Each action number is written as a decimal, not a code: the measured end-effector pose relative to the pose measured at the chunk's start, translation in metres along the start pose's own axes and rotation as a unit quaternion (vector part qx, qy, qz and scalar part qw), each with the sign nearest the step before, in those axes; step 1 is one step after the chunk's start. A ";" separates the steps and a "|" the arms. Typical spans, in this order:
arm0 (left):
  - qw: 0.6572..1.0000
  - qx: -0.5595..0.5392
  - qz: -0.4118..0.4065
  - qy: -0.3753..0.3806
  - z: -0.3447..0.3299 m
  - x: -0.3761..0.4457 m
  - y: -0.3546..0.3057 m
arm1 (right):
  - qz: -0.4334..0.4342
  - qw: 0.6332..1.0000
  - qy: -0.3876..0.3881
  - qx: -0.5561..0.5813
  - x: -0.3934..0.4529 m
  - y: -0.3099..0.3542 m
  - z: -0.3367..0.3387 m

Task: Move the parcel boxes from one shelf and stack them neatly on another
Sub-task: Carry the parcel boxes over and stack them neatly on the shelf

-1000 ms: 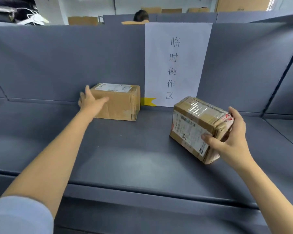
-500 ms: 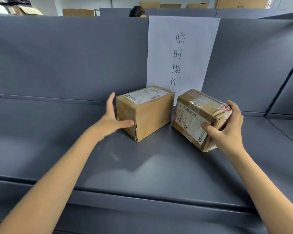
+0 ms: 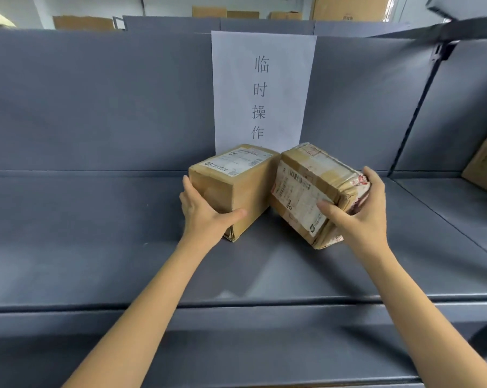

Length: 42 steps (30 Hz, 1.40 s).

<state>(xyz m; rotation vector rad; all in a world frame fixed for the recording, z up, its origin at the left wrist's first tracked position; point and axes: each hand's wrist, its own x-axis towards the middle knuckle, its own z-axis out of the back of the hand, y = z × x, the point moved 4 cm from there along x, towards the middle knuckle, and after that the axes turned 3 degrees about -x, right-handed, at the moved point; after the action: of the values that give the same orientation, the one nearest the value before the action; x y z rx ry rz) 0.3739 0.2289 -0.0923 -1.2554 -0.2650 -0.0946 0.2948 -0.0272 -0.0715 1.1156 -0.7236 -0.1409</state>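
Gripping both parcels on the grey shelf (image 3: 102,247): left hand (image 3: 206,217) wraps the near corner of the plain box (image 3: 234,189), thumb across its front. Right hand (image 3: 360,217) clamps the taped box (image 3: 312,191), tilted, its edge touching the plain box below the paper sign (image 3: 262,88).

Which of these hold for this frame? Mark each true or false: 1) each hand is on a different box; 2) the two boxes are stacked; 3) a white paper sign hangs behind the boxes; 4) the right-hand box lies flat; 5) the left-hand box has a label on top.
1) True: the left hand holds the plain box, the right hand the taped box.
2) False: they are side by side on the shelf.
3) True: the paper sign.
4) False: it is tilted.
5) True.
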 end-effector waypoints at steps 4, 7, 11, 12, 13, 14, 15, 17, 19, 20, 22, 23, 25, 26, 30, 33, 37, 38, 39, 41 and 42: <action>0.998 -0.041 -0.045 0.022 0.018 -0.031 -0.006 | -0.026 0.997 -0.043 0.064 -0.029 0.009 0.028; 0.994 -0.063 -0.076 0.043 0.020 -0.054 -0.017 | -0.035 0.992 -0.082 0.087 -0.054 0.016 0.053; 0.988 -0.055 -0.117 0.088 0.008 -0.087 -0.026 | -0.024 0.989 -0.118 0.083 -0.087 0.031 0.089; 0.986 -0.055 -0.121 0.096 0.005 -0.094 -0.027 | -0.021 0.989 -0.126 0.080 -0.096 0.035 0.097; 0.985 -0.058 -0.127 0.101 0.003 -0.101 -0.030 | -0.018 0.988 -0.133 0.081 -0.104 0.039 0.105; 0.984 -0.061 -0.133 0.102 0.000 -0.107 -0.033 | -0.017 0.986 -0.140 0.086 -0.111 0.043 0.113; 0.983 -0.066 -0.139 0.104 -0.003 -0.114 -0.038 | -0.016 0.985 -0.147 0.093 -0.117 0.045 0.122; 0.980 -0.073 -0.151 0.109 -0.011 -0.130 -0.049 | -0.016 0.982 -0.158 0.106 -0.127 0.048 0.142; 0.978 -0.081 -0.159 0.111 -0.017 -0.154 -0.059 | -0.020 0.980 -0.161 0.112 -0.140 0.050 0.165; 0.976 -0.090 -0.163 0.111 -0.019 -0.167 -0.062 | -0.024 0.979 -0.164 0.117 -0.148 0.049 0.176; 0.974 -0.105 -0.162 0.118 -0.026 -0.195 -0.072 | -0.036 0.976 -0.175 0.125 -0.166 0.047 0.201; 0.972 -0.115 -0.160 0.125 -0.032 -0.209 -0.076 | -0.041 0.974 -0.182 0.126 -0.177 0.046 0.215; 0.968 -0.123 -0.159 0.149 -0.051 -0.237 -0.085 | -0.051 0.971 -0.201 0.123 -0.198 0.043 0.245; 0.967 -0.120 -0.159 0.160 -0.062 -0.252 -0.088 | -0.057 0.967 -0.214 0.122 -0.209 0.040 0.263; 0.965 -0.116 -0.151 0.182 -0.106 -0.310 -0.101 | -0.081 0.952 -0.280 0.094 -0.259 0.035 0.341; 0.957 -0.133 -0.151 0.211 -0.133 -0.349 -0.119 | -0.094 0.931 -0.339 0.099 -0.292 0.031 0.397; 0.945 -0.162 -0.149 0.243 -0.171 -0.390 -0.139 | -0.101 0.909 -0.395 0.090 -0.324 0.026 0.459; 0.943 -0.169 -0.149 0.244 -0.178 -0.398 -0.143 | -0.105 0.906 -0.399 0.089 -0.328 0.023 0.472; 0.942 -0.177 -0.148 0.244 -0.186 -0.405 -0.147 | -0.105 0.906 -0.400 0.091 -0.330 0.020 0.483; 0.936 -0.197 -0.150 0.249 -0.199 -0.416 -0.155 | -0.098 0.906 -0.401 0.097 -0.331 0.012 0.501; 0.934 -0.203 -0.152 0.253 -0.204 -0.419 -0.159 | -0.096 0.905 -0.402 0.101 -0.328 0.007 0.508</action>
<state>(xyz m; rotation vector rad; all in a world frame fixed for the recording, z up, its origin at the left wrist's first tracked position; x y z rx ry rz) -0.0351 -0.0449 -0.1075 -1.5412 0.0163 -0.7618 -0.2604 -0.2666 -0.0944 1.3278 -1.3838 -0.7403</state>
